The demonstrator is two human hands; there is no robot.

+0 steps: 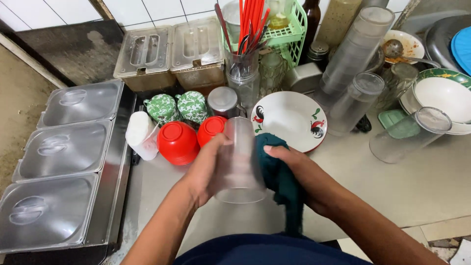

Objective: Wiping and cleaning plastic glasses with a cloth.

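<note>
Three lidded steel pans (64, 147) left; crowded, perhaps damp counter (422, 186); tiled wall (162, 10).

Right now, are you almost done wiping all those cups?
Some way to go, it seems. A stack of clear cups leans at the back, though I cannot tell whether those are wiped. In hand: the left hand holds a clear cup while the right hand presses a dark green cloth against it. Two single cups lie tipped on the counter.

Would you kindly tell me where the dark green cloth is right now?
In the head view, the dark green cloth is at centre, gripped by the right hand against the clear plastic cup, just below the rooster plate.
</note>
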